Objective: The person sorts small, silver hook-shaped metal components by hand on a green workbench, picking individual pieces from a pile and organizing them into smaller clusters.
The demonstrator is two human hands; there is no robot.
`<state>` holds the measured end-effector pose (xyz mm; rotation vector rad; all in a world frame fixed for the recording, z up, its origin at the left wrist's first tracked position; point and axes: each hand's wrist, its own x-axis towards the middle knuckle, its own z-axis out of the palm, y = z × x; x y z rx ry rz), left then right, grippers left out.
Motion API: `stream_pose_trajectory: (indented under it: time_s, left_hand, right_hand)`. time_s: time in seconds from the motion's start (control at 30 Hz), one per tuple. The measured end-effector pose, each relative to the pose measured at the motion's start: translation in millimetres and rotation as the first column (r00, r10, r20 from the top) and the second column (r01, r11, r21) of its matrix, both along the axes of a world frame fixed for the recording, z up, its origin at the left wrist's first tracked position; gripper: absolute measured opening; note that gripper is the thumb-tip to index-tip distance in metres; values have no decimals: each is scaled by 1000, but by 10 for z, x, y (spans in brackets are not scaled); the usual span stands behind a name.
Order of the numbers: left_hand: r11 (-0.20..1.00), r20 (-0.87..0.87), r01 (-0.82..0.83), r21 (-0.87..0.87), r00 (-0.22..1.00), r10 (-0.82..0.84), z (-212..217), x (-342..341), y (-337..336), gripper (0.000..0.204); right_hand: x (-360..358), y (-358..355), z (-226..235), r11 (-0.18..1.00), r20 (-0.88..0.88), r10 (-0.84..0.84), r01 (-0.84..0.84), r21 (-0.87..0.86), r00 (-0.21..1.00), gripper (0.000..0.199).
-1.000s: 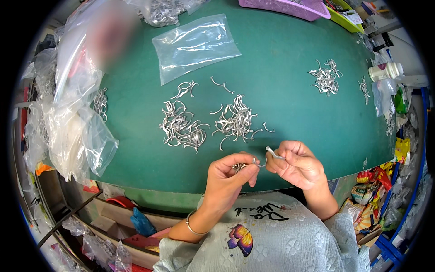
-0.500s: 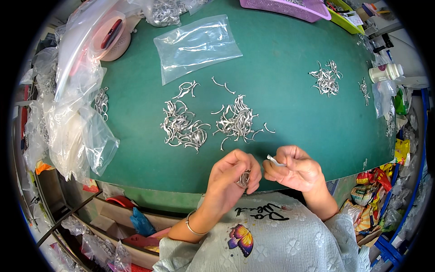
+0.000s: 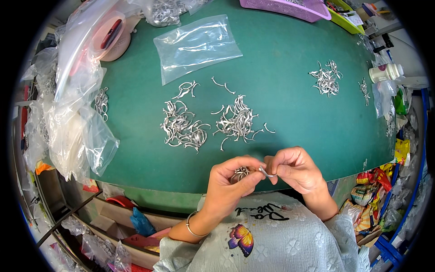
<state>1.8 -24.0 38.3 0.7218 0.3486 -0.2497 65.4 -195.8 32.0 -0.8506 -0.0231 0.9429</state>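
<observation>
Biggest first: the green table (image 3: pixel 290 95) stretching out beyond the left hand (image 3: pixel 230 181) and right hand (image 3: pixel 299 173) looks smooth, so loose bits probably slide about easily. Well ahead of the left hand there's a clear bag (image 3: pixel 199 52), thin, shiny and floppy looking. Closer in, one heap (image 3: pixel 179 124) sits ahead and left of that hand and a second heap (image 3: pixel 238 119) straight ahead, both tangles of skinny silvery curves. Left hand's curled round a small bunch of metal pieces (image 3: pixel 241 172), right hand's pinching a single curved piece (image 3: pixel 268 174), and it's right between the two sets of fingertips. Can't tell if the left grips it too. I'd guess light, stiff, a bit slick, hardly fragile; fingertip pinch mid-curve, ends free
</observation>
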Motion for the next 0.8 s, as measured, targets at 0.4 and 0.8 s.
stream_pose_trajectory:
  time_s: [0.4,0.8]
  left_hand:
    - [998,104,2,63,995,-9,-18,-4,26,13]
    - [998,110,21,55,994,-27,-15,-5,37,13]
  right_hand:
    - [9,5,199,987,269,-67,103,-122,961,11]
    - [-18,14,304,959,493,-66,191,-207,868,13]
